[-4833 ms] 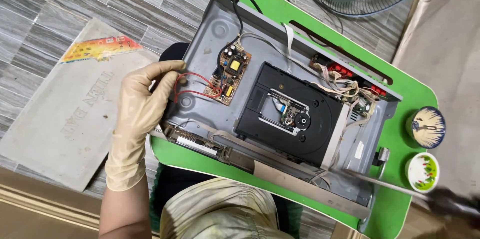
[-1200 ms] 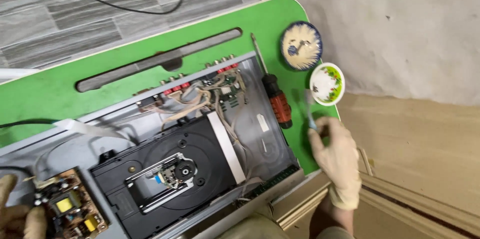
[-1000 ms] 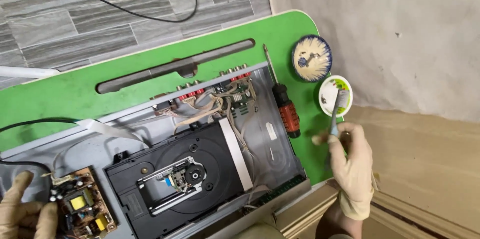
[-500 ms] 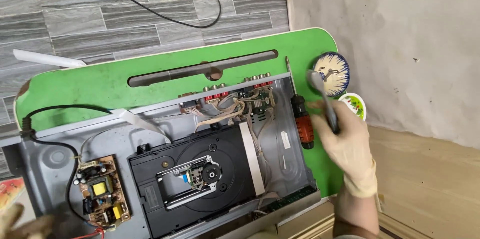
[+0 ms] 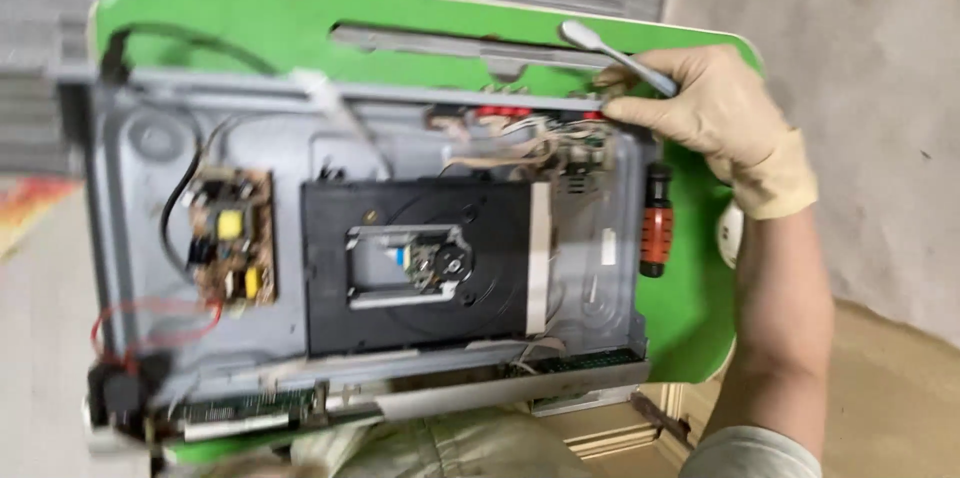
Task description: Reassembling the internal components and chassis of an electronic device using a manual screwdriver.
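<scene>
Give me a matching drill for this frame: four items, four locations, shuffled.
Items:
1. right hand
2. screwdriver
3. power board
4. disc drive

Locations:
A. centre of the chassis
B. left side of the chassis
C. on the green table, right of the chassis
D. top right corner of the chassis, holding a thin grey tool

Pairs: 1-D, 2-C, 3-B, 4-A

We are seeing soft, even indoor light, faint shadows, no harsh glare, motion blur smearing the left edge and foreground.
</scene>
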